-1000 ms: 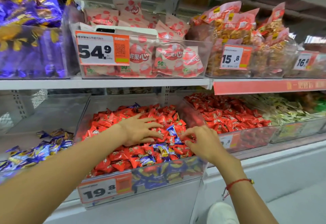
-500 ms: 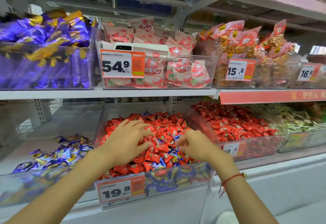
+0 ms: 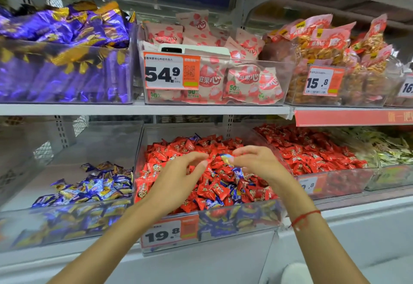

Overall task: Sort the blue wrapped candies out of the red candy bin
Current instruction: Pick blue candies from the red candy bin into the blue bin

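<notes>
The red candy bin [image 3: 169, 232] is a clear tub on the lower shelf, full of red wrapped candies [image 3: 178, 149] with several blue wrapped candies [image 3: 238, 172] mixed in near the front. My right hand [image 3: 257, 163] hovers above the pile and pinches one blue wrapped candy [image 3: 226, 158] at its fingertips. My left hand [image 3: 181, 176] is raised over the pile beside it, fingers loosely curled toward the candy, holding nothing. To the left, a clear bin [image 3: 67, 223] holds a heap of blue wrapped candies [image 3: 98, 187].
A second bin of red candies [image 3: 312, 151] sits to the right, then a bin of pale green ones [image 3: 391, 149]. The upper shelf [image 3: 143, 109] carries tubs of purple bags, pink packets and snack bags. A white shoe [image 3: 295, 274] shows below.
Both hands lifted off the pile. My right hand came up pinching a blue candy, and my left hand moved from lying flat on the candies to hovering beside it. The camera tilted upward.
</notes>
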{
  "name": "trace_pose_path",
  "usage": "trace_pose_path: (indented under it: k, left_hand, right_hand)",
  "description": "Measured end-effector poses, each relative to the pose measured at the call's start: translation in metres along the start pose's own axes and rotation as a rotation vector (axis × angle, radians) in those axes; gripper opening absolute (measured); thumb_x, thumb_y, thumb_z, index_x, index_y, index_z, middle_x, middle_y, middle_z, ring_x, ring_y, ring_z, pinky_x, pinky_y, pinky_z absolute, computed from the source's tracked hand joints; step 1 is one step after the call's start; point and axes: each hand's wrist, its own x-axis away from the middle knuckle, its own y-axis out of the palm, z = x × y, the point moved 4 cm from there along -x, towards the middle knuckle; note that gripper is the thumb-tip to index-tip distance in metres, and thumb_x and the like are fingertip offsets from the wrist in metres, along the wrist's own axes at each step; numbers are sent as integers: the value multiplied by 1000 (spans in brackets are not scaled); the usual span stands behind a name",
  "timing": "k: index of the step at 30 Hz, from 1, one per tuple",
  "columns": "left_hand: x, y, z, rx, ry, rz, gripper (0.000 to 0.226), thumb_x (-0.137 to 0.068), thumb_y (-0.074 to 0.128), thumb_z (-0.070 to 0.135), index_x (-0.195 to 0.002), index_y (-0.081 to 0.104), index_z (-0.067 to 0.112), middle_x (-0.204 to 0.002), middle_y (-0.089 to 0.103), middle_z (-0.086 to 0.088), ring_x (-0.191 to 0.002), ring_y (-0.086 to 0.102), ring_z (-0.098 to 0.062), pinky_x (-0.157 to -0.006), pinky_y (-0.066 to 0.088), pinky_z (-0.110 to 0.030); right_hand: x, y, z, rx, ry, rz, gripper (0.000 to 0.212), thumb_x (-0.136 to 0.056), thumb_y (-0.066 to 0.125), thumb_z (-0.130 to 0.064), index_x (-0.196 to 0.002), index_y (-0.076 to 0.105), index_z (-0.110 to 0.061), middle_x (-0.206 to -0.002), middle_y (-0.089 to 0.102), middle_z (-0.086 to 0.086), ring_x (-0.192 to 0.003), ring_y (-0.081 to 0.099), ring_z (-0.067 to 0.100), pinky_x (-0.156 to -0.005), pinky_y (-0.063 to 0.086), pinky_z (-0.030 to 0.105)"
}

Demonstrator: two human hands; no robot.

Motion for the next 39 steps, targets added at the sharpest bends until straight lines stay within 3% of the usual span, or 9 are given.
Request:
trace_pose_path:
  k: [3, 7, 12, 17, 21, 24, 29, 33, 39]
  left_hand:
    - [-4, 8, 7, 142, -1, -15, 46, -95, 39, 54, -132, 55, 33, -124, 62, 18, -110, 55, 6, -91, 40, -12]
    - [-3, 9, 2, 353, -48, 128, 34, -97, 41, 54, -107, 64, 31, -96, 73, -4, -92, 68, -19, -84, 52, -44]
    - [-3, 6, -9, 405, -160, 146, 20, -101, 40, 35, -104, 57, 25, -102, 68, 7, -85, 66, -5, -75, 58, -33]
    - [-3, 11, -11, 328, -171, 41, 21, -101, 38, 37, -105, 55, 24, -95, 66, 5, -84, 65, -16, -77, 56, -41]
    - [-4, 11, -13, 312, -189, 15, 21, -102, 39, 36, -100, 55, 23, -96, 65, 5, -82, 63, -12, -72, 55, -33]
    - [-7, 12, -13, 339, -195, -25, 17, -101, 41, 35, -102, 55, 25, -101, 65, 10, -85, 65, -8, -70, 55, -29]
    - [-10, 14, -6, 513, -223, -74, 22, -100, 42, 34, -117, 53, 25, -115, 64, 9, -95, 67, -7, -73, 58, -26]
    - [-8, 17, 5, 688, -263, -78, 19, -101, 40, 34, -107, 57, 32, -111, 65, 5, -87, 70, -6, -65, 57, -21]
    - [1, -4, 10, -46, -86, 45, 28, -98, 34, 50, -105, 52, 29, -77, 67, 0, -58, 63, -5, -61, 52, -33]
  right_hand:
    - [15, 20, -26, -258, -66, -156, 16, -79, 76, -19, -93, 72, -14, -90, 74, 4, -87, 70, 11, -83, 55, 21]
    - [18, 33, -33, -119, -145, -276, 9, -86, 70, -18, -95, 74, -18, -93, 75, 4, -92, 71, 13, -84, 55, 24]
    - [-10, 17, 20, 878, -48, -126, 11, -79, 74, -20, -83, 72, -30, -102, 72, -1, -98, 66, 18, -87, 52, 32]
    - [-14, 23, 44, 1029, -11, -25, 24, -79, 70, -11, -100, 76, -20, -112, 68, 9, -105, 63, 28, -81, 49, 32]
    - [-15, 5, 39, 739, -38, 58, 13, -75, 79, -14, -86, 78, -22, -94, 74, 1, -82, 65, 15, -71, 45, 22]
    - [-7, -10, 22, 293, -6, 114, 16, -70, 84, -14, -77, 74, -25, -77, 74, 0, -77, 69, 17, -77, 55, 31]
    - [10, 5, -4, -245, 31, 68, 16, -74, 80, -12, -81, 67, -16, -78, 71, -1, -64, 62, 5, -55, 45, 13]
    - [17, 41, -11, -555, 48, -115, 21, -84, 71, -7, -83, 51, -14, -89, 72, 5, -76, 69, 11, -63, 52, 15]
    - [13, 34, -15, -276, -93, -26, 6, -88, 68, -17, -93, 66, -18, -91, 74, -6, -77, 66, 9, -61, 48, 18]
